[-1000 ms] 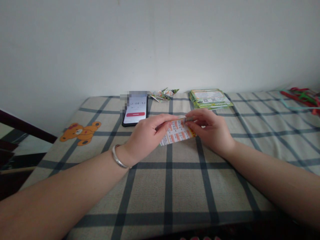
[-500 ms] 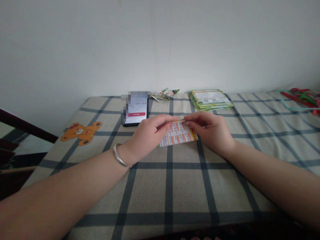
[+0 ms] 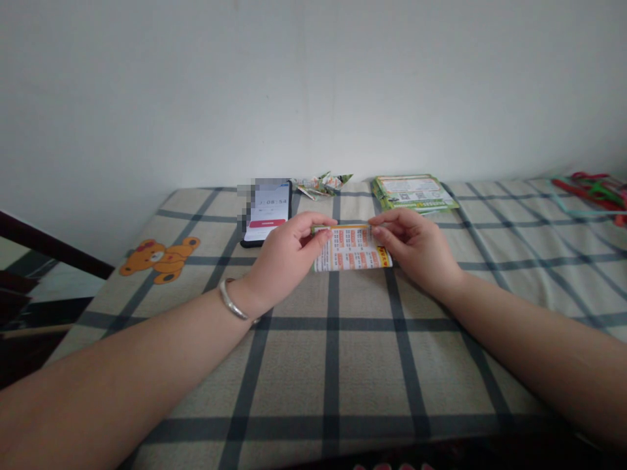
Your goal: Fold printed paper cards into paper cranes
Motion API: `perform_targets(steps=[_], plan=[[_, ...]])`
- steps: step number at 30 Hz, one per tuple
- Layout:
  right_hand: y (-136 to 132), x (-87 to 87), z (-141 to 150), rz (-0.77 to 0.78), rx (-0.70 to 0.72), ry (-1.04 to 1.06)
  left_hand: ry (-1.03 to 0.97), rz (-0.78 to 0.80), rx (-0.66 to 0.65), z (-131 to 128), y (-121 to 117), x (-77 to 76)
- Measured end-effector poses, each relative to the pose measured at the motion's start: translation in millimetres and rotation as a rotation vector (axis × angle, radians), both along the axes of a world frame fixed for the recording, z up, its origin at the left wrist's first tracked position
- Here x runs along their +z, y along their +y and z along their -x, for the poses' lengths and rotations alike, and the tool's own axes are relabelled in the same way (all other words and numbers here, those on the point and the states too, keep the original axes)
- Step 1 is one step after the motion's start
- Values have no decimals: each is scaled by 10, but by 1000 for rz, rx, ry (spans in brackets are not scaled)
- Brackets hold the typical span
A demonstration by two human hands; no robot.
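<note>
A printed paper sheet point(image 3: 350, 251) with orange and black text and a yellow right edge is held up between both hands just over the checked cloth. It looks folded along its top edge. My left hand point(image 3: 294, 251), with a silver bangle at the wrist, pinches its upper left corner between thumb and fingers. At the upper right corner, my right hand point(image 3: 416, 245) grips it the same way. Behind my right hand lies a stack of green printed sheets point(image 3: 414, 192). Crumpled or folded paper pieces point(image 3: 323, 185) of similar print rest by the wall.
A phone point(image 3: 267, 212) showing a timer lies behind my left hand. An orange bear picture point(image 3: 161, 260) is at the cloth's left. Red and green items point(image 3: 595, 192) sit at the far right. The table meets a white wall point(image 3: 313, 85). Dark furniture point(image 3: 49, 245) stands left.
The hands have moved apart along the sheet's top edge, my left hand going left. The sheet has levelled and looks shorter from top to bottom.
</note>
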State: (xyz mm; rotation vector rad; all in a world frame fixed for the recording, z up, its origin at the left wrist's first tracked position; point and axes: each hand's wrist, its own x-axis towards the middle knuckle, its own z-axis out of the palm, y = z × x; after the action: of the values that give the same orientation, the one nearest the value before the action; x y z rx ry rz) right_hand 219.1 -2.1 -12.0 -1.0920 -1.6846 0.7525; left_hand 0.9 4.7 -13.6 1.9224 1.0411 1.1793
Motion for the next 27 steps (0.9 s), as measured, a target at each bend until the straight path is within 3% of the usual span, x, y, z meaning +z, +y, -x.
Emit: perform_targets(steps=[8, 13, 27], plan=[[5, 13, 8, 54, -54, -88, 74, 52, 40, 14, 21, -16], [22, 12, -43, 54, -138, -292, 224, 25, 41, 48, 53, 29], [69, 30, -85, 40, -131, -591, 848, -546, 74, 89, 77, 45]])
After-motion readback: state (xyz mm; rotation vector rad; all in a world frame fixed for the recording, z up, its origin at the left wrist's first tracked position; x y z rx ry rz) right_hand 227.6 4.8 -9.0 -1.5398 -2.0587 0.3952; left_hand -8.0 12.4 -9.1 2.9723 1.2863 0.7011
